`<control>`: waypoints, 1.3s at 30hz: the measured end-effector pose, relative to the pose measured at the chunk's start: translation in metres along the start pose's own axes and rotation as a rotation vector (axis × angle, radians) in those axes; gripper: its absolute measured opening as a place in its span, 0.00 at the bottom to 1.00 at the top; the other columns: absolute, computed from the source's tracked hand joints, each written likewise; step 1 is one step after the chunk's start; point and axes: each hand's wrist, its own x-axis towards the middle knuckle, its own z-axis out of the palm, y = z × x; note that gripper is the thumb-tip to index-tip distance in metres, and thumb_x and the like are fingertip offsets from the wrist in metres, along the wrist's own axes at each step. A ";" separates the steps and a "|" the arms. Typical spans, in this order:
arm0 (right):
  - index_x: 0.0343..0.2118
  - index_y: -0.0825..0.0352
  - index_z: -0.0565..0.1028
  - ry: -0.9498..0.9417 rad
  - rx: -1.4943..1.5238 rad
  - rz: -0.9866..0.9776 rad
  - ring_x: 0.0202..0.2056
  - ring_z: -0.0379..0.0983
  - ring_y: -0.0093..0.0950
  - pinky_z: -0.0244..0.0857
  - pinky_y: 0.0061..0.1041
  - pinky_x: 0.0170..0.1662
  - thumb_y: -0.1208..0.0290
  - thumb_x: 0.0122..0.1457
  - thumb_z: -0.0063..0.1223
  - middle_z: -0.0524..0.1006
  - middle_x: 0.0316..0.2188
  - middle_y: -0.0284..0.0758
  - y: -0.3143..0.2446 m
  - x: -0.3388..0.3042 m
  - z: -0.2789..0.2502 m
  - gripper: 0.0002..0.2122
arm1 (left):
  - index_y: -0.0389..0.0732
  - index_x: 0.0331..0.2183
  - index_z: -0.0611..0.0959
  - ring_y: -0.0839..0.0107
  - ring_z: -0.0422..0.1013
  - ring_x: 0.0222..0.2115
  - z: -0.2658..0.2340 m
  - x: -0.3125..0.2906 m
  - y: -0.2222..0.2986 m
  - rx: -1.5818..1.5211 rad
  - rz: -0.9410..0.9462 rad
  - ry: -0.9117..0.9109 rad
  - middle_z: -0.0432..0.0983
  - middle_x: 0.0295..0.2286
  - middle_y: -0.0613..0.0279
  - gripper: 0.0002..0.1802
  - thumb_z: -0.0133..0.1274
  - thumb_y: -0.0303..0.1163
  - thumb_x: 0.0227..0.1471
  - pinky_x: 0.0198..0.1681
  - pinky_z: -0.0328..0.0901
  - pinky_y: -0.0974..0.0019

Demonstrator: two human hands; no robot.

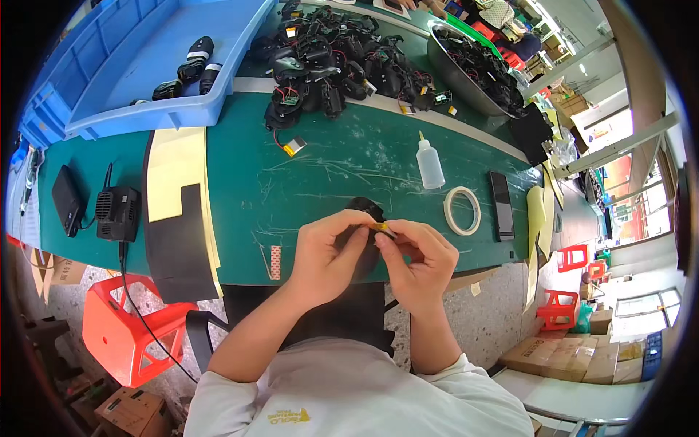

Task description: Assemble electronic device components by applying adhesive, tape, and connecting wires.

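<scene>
My left hand and my right hand meet near the table's front edge, both with fingers pinched. Between their fingertips is a small pouch battery, of which mainly the yellow-taped end shows. Just behind and under the fingers is a black plastic housing, largely covered by my hands. Whether wires join it to the battery is hidden. A strip of small pinkish pads lies left of my left hand. Beyond my right hand are a roll of pale tape and a translucent squeeze bottle.
A heap of black housings with wires and batteries covers the table's far side. A blue crate stands far left, a metal bowl of black parts far right. A phone lies right; a black charger-like box sits left.
</scene>
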 end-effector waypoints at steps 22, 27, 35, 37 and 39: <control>0.33 0.74 0.79 -0.070 -0.065 0.012 0.30 0.76 0.22 0.72 0.17 0.31 0.85 0.49 0.62 0.78 0.29 0.38 -0.006 0.009 -0.011 0.08 | 0.35 0.34 0.75 0.79 0.67 0.23 0.002 0.001 0.013 0.125 -0.063 0.054 0.73 0.23 0.61 0.05 0.50 0.16 0.53 0.26 0.61 0.74; 0.31 0.70 0.80 0.064 -0.149 -0.022 0.24 0.78 0.25 0.71 0.19 0.28 0.83 0.47 0.63 0.79 0.25 0.36 -0.006 0.004 0.010 0.07 | 0.35 0.33 0.72 0.80 0.62 0.21 -0.001 0.000 0.015 0.105 -0.100 0.121 0.68 0.21 0.63 0.03 0.46 0.17 0.56 0.24 0.58 0.72; 0.28 0.73 0.80 0.055 -0.237 -0.031 0.22 0.74 0.19 0.67 0.16 0.26 0.83 0.46 0.65 0.78 0.21 0.34 -0.009 0.006 0.008 0.06 | 0.35 0.33 0.73 0.86 0.60 0.22 -0.003 -0.003 0.009 0.016 -0.067 0.066 0.68 0.23 0.69 0.01 0.49 0.20 0.58 0.22 0.55 0.77; 0.28 0.70 0.80 0.070 -0.236 -0.048 0.21 0.74 0.21 0.66 0.17 0.25 0.83 0.45 0.65 0.78 0.21 0.34 -0.009 0.006 0.009 0.06 | 0.35 0.34 0.73 0.86 0.61 0.23 -0.002 -0.004 0.004 -0.015 -0.047 0.088 0.69 0.24 0.69 0.02 0.49 0.19 0.58 0.23 0.56 0.78; 0.27 0.68 0.80 0.083 -0.233 -0.068 0.19 0.74 0.23 0.65 0.18 0.24 0.82 0.45 0.65 0.78 0.20 0.34 -0.010 0.006 0.011 0.06 | 0.35 0.35 0.73 0.86 0.62 0.24 0.001 -0.005 0.004 -0.045 -0.026 0.112 0.70 0.25 0.69 0.03 0.48 0.18 0.58 0.23 0.57 0.79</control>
